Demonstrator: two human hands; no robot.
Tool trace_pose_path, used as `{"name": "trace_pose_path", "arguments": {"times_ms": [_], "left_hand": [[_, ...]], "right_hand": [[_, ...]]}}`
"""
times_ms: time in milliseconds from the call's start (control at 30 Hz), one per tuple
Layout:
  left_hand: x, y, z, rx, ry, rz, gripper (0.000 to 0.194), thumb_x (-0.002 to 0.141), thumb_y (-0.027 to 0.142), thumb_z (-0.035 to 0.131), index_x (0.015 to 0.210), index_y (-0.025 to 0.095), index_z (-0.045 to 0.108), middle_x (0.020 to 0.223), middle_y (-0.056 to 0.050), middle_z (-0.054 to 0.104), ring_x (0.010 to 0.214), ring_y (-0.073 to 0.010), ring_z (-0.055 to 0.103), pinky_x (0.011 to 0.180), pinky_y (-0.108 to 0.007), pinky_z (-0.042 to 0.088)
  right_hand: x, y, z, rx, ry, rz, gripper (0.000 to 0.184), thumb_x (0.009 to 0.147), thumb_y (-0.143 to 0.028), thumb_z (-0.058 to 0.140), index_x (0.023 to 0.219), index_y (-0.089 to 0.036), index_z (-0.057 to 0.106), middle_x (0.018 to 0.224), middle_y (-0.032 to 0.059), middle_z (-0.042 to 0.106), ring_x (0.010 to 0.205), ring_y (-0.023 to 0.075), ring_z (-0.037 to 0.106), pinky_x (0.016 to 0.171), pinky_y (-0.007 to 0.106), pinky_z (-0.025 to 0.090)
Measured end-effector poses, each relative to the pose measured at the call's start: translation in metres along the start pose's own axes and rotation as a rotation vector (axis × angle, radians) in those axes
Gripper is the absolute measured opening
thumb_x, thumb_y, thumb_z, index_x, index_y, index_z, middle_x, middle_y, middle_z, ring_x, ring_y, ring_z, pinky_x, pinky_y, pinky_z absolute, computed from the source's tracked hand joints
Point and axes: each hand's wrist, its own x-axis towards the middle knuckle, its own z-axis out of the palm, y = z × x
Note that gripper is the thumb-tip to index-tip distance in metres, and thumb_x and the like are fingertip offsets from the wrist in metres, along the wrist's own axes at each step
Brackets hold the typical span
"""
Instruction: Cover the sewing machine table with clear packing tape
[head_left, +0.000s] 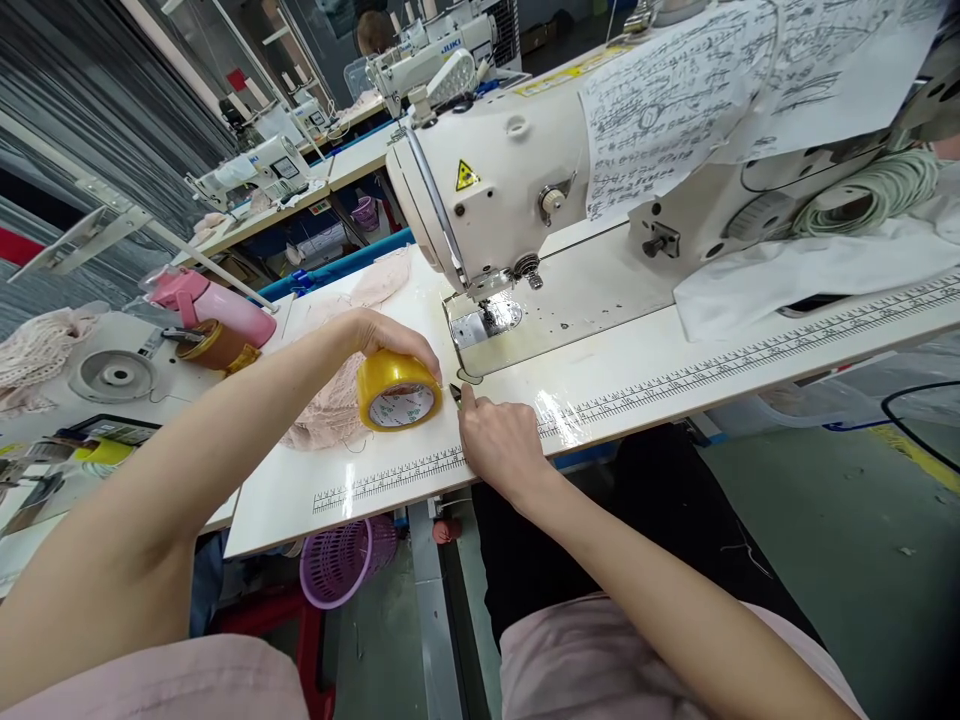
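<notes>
My left hand [394,338] is closed over a roll of yellow packing tape [369,388], its white printed core turned toward me. The tape is at the left of the needle area of a white sewing machine [487,190]. Just to its right, my right hand [501,440] is closed round a small dark-tipped tool [455,393]. Only the tip shows; the rest is hidden in the fist, so its kind is unclear. Pale pink lace fabric [330,410] lies beside and behind the tape.
A printed ruler strip [600,408] runs along the front of the white tabletop [277,510]. White cloth [750,290] and coiled pale green cord [862,195] lie at the right. A pink bottle [225,310] stands left; a purple basket [337,570] is below.
</notes>
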Motion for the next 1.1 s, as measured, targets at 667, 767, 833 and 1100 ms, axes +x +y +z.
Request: {"name": "trace_pose_path", "arguments": {"times_ms": [667, 767, 833, 1100], "left_hand": [[0.004, -0.005, -0.004, -0.015, -0.018, 0.005, 0.050, 0.066, 0.052, 0.077, 0.101, 0.017, 0.069, 0.103, -0.009, 0.072, 0.092, -0.0237, 0.066, 0.083, -0.034, 0.054], [0.005, -0.007, -0.004, -0.017, -0.016, 0.002, 0.050, 0.067, 0.052, 0.077, 0.101, 0.017, 0.069, 0.101, -0.010, 0.072, 0.091, -0.0234, 0.066, 0.081, -0.033, 0.054], [0.005, -0.007, -0.003, -0.023, -0.012, 0.005, 0.052, 0.064, 0.053, 0.078, 0.101, 0.017, 0.069, 0.100, -0.010, 0.073, 0.090, -0.0238, 0.066, 0.079, -0.032, 0.054], [0.003, -0.004, -0.001, -0.045, -0.009, -0.001, 0.047, 0.062, 0.052, 0.079, 0.092, 0.018, 0.068, 0.094, -0.008, 0.074, 0.089, -0.0236, 0.066, 0.076, -0.028, 0.052]], "right_hand": [[-0.002, 0.004, -0.008, -0.004, 0.007, 0.034, 0.047, 0.101, -0.014, 0.039, 0.146, -0.006, 0.049, 0.082, 0.0115, 0.073, 0.071, 0.0235, 0.073, 0.054, 0.029, 0.043], [0.002, 0.006, -0.008, 0.001, 0.003, 0.043, 0.046, 0.102, -0.018, 0.040, 0.145, -0.006, 0.050, 0.082, 0.0124, 0.073, 0.074, 0.0245, 0.073, 0.056, 0.029, 0.044], [0.005, 0.006, -0.009, 0.009, 0.001, 0.041, 0.046, 0.102, -0.017, 0.040, 0.145, -0.004, 0.051, 0.081, 0.0130, 0.073, 0.076, 0.0252, 0.073, 0.056, 0.030, 0.044], [0.016, 0.006, -0.009, -0.010, -0.026, 0.002, 0.059, 0.088, -0.001, 0.043, 0.147, -0.003, 0.047, 0.085, 0.0146, 0.074, 0.080, 0.0244, 0.073, 0.060, 0.029, 0.046]]}}
